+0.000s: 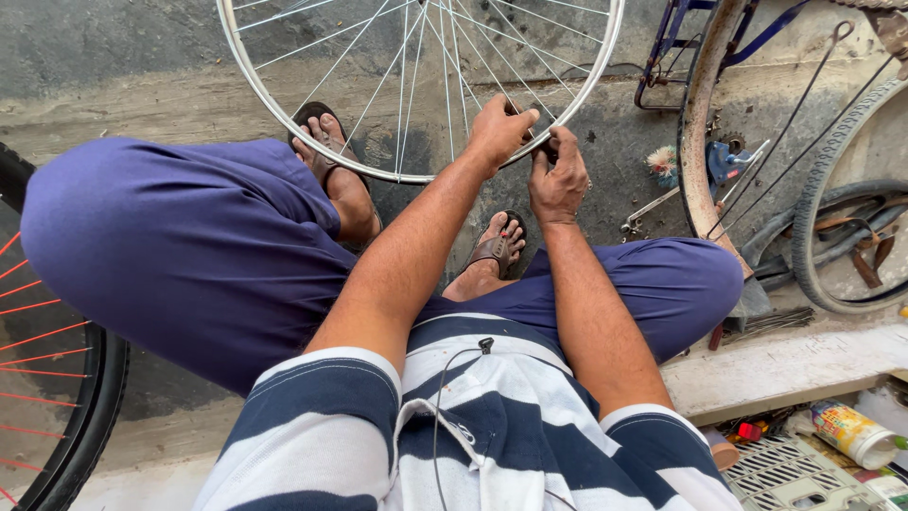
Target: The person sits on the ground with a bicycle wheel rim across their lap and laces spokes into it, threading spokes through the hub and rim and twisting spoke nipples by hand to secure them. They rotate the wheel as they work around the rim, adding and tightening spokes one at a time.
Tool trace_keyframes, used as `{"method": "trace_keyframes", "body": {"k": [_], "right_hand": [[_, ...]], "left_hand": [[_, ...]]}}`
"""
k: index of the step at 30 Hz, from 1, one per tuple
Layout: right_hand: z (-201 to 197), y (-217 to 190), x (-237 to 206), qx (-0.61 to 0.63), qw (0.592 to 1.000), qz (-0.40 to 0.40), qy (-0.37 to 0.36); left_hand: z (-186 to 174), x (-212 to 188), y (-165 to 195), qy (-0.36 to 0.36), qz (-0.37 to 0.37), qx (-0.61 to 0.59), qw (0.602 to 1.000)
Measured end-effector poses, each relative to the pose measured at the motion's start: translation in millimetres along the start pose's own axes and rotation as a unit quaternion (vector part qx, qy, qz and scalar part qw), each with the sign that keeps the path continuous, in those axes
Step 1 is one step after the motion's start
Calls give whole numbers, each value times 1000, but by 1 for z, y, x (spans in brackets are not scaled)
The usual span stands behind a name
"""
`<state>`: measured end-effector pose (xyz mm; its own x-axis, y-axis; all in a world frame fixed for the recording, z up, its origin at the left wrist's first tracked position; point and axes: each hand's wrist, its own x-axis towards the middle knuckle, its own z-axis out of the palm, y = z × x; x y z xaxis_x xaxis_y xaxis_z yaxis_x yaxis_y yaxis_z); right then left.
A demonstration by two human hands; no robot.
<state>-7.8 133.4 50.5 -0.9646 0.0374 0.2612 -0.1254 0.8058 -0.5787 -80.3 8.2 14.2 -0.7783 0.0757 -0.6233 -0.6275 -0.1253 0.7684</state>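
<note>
A bare silver bicycle wheel rim with thin spokes stands in front of me on the concrete, between my feet. My left hand grips the rim's lower right edge, fingers curled over it. My right hand is just beside it, pinching a small dark tool or spoke nipple at the rim; the thing is too small to tell. I sit with knees spread in blue trousers, feet in brown sandals.
A wheel with red spokes and black tyre stands at left. At right are a rusty rim, a loose tyre, a wrench, a brush, a stone ledge, a crate and a can.
</note>
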Motion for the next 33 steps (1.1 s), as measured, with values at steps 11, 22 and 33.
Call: {"method": "trace_keyframes", "body": {"k": [11, 22, 33], "right_hand": [[5, 6, 0, 98, 992, 78, 0], [1, -1, 3, 116, 989, 89, 10], [8, 5, 1, 85, 995, 48, 13]], "left_hand": [[1, -2, 2, 8, -4, 11, 1000], [3, 0, 1, 9, -1, -1, 1000], [2, 4, -3, 16, 16, 3, 1000]]}}
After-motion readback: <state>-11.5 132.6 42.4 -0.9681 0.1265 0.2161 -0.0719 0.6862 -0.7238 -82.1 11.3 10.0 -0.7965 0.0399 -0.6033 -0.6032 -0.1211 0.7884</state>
